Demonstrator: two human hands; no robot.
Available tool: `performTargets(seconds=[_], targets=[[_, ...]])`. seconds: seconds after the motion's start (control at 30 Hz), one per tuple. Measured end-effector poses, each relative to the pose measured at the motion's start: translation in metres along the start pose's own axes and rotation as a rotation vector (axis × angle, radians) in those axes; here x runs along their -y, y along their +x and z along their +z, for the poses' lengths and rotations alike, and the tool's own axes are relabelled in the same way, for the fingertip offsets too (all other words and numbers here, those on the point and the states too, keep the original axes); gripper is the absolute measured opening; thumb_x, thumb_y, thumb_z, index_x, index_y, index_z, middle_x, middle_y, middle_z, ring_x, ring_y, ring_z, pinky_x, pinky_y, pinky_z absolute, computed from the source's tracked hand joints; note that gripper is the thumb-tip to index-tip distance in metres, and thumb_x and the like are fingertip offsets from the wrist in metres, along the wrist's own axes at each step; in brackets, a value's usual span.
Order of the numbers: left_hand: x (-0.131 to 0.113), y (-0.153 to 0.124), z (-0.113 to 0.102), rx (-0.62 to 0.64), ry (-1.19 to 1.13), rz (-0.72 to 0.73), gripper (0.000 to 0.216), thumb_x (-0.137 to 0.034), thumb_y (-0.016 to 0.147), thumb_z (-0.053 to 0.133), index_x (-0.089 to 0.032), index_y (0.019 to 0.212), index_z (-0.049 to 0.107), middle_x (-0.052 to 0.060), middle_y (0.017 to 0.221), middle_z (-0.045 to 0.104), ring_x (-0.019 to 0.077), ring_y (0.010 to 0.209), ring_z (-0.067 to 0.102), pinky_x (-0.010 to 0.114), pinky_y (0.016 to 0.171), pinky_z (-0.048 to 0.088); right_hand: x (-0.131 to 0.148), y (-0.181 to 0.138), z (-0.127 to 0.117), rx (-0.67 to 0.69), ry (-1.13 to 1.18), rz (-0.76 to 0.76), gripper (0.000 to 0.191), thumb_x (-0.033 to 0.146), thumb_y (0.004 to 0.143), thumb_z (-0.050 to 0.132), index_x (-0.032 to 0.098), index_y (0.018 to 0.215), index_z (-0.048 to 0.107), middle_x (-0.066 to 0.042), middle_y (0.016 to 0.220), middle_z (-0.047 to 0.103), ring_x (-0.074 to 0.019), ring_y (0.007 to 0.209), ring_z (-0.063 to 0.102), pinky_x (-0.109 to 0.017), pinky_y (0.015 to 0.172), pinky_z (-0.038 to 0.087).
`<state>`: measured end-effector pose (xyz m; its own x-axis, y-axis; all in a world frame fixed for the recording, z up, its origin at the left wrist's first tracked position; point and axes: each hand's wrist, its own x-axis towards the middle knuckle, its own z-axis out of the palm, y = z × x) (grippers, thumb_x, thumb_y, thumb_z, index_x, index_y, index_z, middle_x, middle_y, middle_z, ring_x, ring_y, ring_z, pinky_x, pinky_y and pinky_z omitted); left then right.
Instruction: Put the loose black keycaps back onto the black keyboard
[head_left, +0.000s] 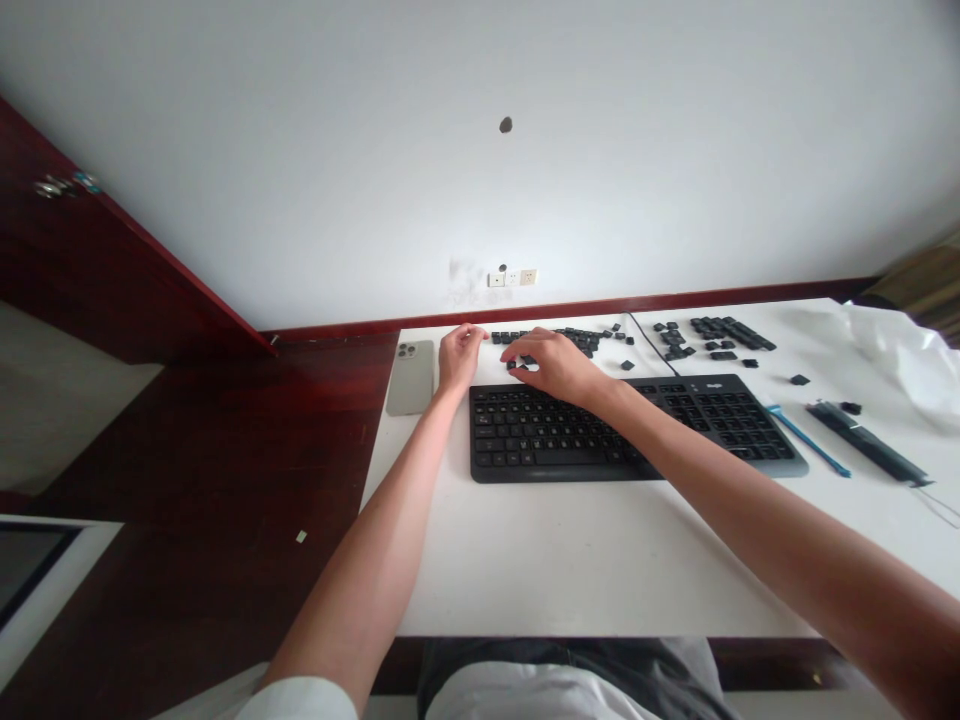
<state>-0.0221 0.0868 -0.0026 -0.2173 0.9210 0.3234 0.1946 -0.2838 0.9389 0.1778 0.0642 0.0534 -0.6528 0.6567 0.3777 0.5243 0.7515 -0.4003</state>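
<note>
A black keyboard (562, 457) lies on the white table, its number-pad section at the right without most of its caps. Loose black keycaps (592, 338) are spread behind it. My left hand (459, 358) rests beyond the keyboard's left corner, fingers curled together by the end of the keycap row; anything inside them is hidden. Over the keycaps, my right hand (553, 362) reaches left, thumb and forefinger apart around a small keycap (512, 366). Whether they touch it, I cannot tell.
A phone (411, 380) lies at the table's left edge. To the right are more keycaps (731, 332), a blue stick-like tool (810, 440), a long dark strip in clear wrapping (870, 443) and a white plastic bag (892, 350). The keyboard cable (651, 343) runs toward the wall.
</note>
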Motion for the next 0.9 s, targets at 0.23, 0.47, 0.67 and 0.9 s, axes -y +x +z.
performTargets(seconds=[0.23,0.47,0.67,0.9], targets=[[0.0,0.0,0.002,0.001,0.009,-0.016,0.019,-0.03,0.086,0.059,-0.019,0.073,0.068,0.001,0.069,0.065,0.0154,0.069,0.058,0.026,0.063,0.041,0.042,-0.07,-0.008,-0.08,0.334,0.109,0.011,0.025,0.093,0.071,0.023,0.101,0.078,-0.001,0.103,0.08,-0.0187,0.09,0.076,-0.031,0.086,0.062],[-0.004,-0.003,0.001,0.006,0.079,-0.015,0.023,-0.034,0.088,0.059,-0.02,0.073,0.068,0.001,0.069,0.065,0.0156,0.07,0.059,0.025,0.062,0.042,0.039,-0.087,0.003,-0.041,0.352,0.069,0.016,0.017,0.094,0.067,0.023,0.102,0.079,-0.002,0.11,0.08,-0.0191,0.097,0.077,-0.029,0.09,0.063],[-0.005,-0.004,0.003,-0.003,0.086,-0.036,0.022,-0.034,0.088,0.06,-0.02,0.073,0.068,0.0,0.066,0.063,0.0141,0.062,0.054,0.026,0.057,0.037,0.045,-0.086,0.003,0.042,0.31,-0.015,0.022,0.012,0.095,0.063,0.023,0.106,0.079,-0.004,0.112,0.079,-0.0208,0.099,0.077,-0.033,0.089,0.063],[-0.008,-0.004,0.003,-0.008,0.13,-0.05,0.022,-0.033,0.088,0.059,-0.02,0.071,0.067,0.001,0.065,0.062,0.0156,0.069,0.059,0.025,0.062,0.041,0.045,-0.087,0.0,0.102,0.241,-0.041,0.016,0.016,0.096,0.066,0.022,0.101,0.08,-0.005,0.106,0.08,-0.0205,0.094,0.077,-0.032,0.083,0.062]])
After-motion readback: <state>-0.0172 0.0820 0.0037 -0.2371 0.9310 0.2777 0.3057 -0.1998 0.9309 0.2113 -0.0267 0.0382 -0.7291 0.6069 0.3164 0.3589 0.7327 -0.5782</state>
